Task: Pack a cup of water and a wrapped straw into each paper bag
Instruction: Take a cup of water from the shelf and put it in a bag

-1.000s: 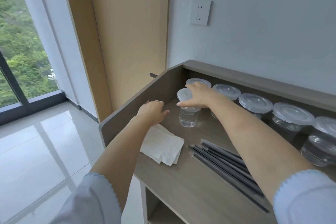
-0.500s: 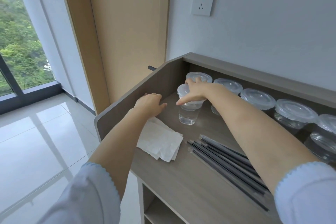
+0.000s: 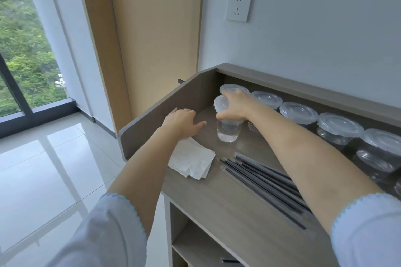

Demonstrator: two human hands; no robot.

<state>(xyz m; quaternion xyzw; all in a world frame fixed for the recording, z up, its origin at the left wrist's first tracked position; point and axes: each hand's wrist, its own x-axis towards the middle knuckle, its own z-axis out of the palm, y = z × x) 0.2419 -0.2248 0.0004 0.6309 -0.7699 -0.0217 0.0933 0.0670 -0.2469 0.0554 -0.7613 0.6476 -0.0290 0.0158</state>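
A clear lidded cup of water (image 3: 227,124) is gripped from above at centre frame by the right hand (image 3: 234,107), whose fingers are curled over the lid and upper rim. The cup is held upright, with its base seen just at the wooden counter (image 3: 219,197); whether it is touching the surface cannot be told. The left hand (image 3: 181,122) is laid flat, fingers loosely together and nothing held in them, just left of the cup and at the far edge of the white paper bags (image 3: 192,162). Those bags are seen folded flat in a small stack at centre frame, below the left hand. A bundle of dark wrapped straws (image 3: 267,184) is laid diagonally on the counter, running from centre toward the lower right, partly hidden by the right forearm. Along the raised back wall, a row of lidded cups (image 3: 298,111) is lined up from centre to the right edge of the frame; at least 5 are counted. A wall socket (image 3: 239,6) is seen in the upper middle, and a window (image 3: 23,50) at the left.
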